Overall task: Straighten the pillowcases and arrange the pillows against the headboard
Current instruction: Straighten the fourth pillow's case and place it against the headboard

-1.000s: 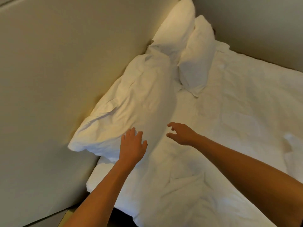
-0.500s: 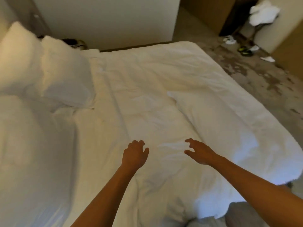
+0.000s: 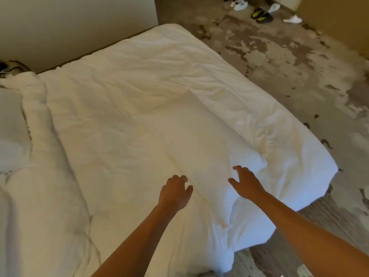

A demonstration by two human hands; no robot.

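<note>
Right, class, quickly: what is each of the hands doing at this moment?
Left hand: fingers loosely curled, holding nothing.
Right hand: open, holding nothing, over the pillow.

No text, label, brand, number or sign can be read anywhere in the view. The shoes (image 3: 240,5) on the floor (image 3: 289,62), far beyond the fingertips of the right hand (image 3: 246,183), are too small and blurred to show any marking.
</note>
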